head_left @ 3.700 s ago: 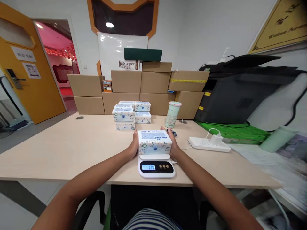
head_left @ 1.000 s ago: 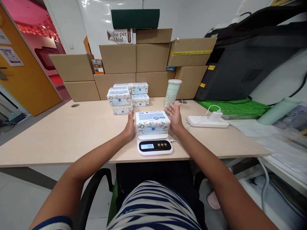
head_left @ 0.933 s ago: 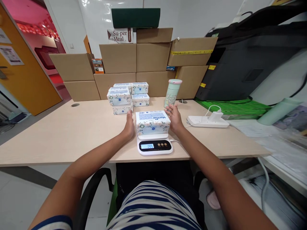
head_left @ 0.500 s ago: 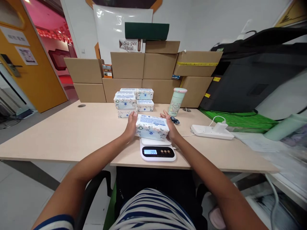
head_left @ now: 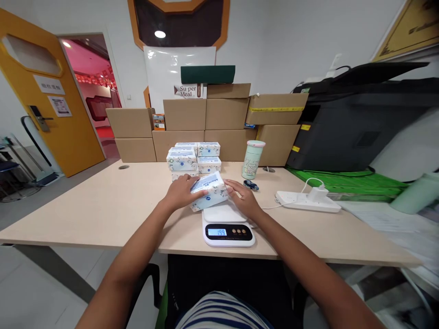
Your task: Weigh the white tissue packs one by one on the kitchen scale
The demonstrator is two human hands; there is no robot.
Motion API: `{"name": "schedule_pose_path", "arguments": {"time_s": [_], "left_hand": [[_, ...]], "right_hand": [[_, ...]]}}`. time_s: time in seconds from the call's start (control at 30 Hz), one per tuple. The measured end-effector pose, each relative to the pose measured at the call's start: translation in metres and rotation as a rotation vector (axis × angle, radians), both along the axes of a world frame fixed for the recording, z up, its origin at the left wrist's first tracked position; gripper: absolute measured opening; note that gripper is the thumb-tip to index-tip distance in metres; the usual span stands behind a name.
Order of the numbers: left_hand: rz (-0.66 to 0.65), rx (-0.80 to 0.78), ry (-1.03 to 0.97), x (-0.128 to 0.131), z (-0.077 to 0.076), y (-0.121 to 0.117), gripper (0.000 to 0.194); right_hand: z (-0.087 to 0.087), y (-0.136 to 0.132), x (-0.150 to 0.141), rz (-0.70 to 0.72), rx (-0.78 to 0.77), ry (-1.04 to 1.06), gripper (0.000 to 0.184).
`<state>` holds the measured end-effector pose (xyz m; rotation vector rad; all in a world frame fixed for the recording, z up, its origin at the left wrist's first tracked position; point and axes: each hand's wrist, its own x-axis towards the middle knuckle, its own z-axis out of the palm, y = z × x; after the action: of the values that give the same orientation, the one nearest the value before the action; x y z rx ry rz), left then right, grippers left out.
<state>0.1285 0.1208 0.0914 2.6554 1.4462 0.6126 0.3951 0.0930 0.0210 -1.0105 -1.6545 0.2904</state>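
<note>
A white tissue pack (head_left: 213, 194) with blue print is tilted over the left part of a white kitchen scale (head_left: 225, 214), its left end lower. My left hand (head_left: 181, 191) grips the left end, thumb across the front and fingers over the top. The fingers of my right hand (head_left: 244, 199) press against the other end. Whether the pack's underside touches the weighing plate is hard to tell. The lit display (head_left: 217, 232) appears to read 199. Just behind my left hand, several similar tissue packs (head_left: 181, 161) are stacked in two columns.
A mint-green tumbler (head_left: 253, 160) stands behind my right hand, with a small dark object (head_left: 251, 184) before it. A white power strip (head_left: 307, 201) with a cable lies to the right. Cardboard boxes (head_left: 185, 115) line the table's back edge, and a dark printer (head_left: 363, 128) stands at right.
The tissue pack has shifted left and tipped, its left end dropping. My left hand has moved over its top. The display reading has changed, and the camera view has tilted upward.
</note>
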Motion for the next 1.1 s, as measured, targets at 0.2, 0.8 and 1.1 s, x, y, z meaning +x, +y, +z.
{"name": "schedule_pose_path", "arguments": {"time_s": [0.2, 0.8, 1.1], "left_hand": [[-0.087, -0.217, -0.118, -0.011, -0.004, 0.012, 0.112], [0.361, 0.016, 0.118, -0.042, -0.009, 0.043, 0.053], [0.283, 0.068, 0.136, -0.022, -0.020, 0.049, 0.055]], "right_hand": [[-0.004, 0.005, 0.010, 0.188, -0.251, -0.108, 0.076], [-0.014, 0.012, 0.014, 0.010, -0.188, -0.175, 0.069], [-0.012, 0.009, 0.015, 0.000, -0.228, -0.148, 0.071]]}}
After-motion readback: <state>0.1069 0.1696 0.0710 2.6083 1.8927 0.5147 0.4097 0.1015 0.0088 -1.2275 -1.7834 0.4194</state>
